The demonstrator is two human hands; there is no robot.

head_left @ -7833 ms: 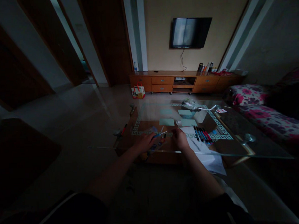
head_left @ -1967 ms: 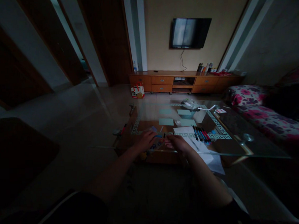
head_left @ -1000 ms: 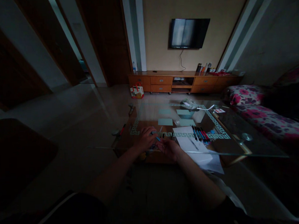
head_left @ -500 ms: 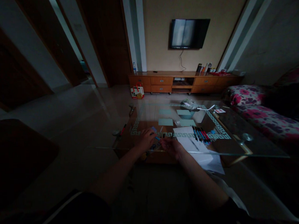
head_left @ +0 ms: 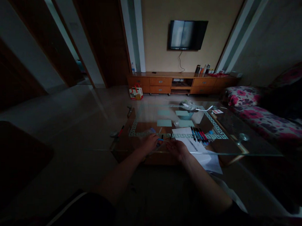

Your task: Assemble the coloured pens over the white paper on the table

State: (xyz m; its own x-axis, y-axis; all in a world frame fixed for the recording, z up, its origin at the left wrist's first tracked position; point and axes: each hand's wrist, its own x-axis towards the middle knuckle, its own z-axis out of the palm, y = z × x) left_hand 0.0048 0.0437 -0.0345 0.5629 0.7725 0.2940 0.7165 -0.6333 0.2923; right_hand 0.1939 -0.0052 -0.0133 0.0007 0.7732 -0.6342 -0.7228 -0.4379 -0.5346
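My left hand [head_left: 151, 142] is closed over the near part of the glass table, pinching a slim blue pen part [head_left: 160, 139] that points right. Facing it is my right hand [head_left: 177, 149], palm turned up and fingers bent toward the left hand; a faint thin piece seems to lie at its fingertips, too dark to name. Beside the right hand, white paper [head_left: 184, 134] lies on the glass with a single pen [head_left: 193, 145] on it. Several black, blue and red pens [head_left: 199, 135] lie in a row at the paper's right side. Small dark parts sit between the hands, partly hidden.
The glass table [head_left: 146, 118] has a patterned border. A basket [head_left: 186, 115] with a plastic bag [head_left: 189, 105] is toward its far side. A red pen [head_left: 121, 131] lies at the left edge. Beyond are a TV cabinet [head_left: 162, 82], a gift bag [head_left: 136, 93] and a flowered sofa [head_left: 261, 118].
My view has turned slightly right, so the room sits further left. The blue pen part now lies level between my hands, with the left hand turned more over it.
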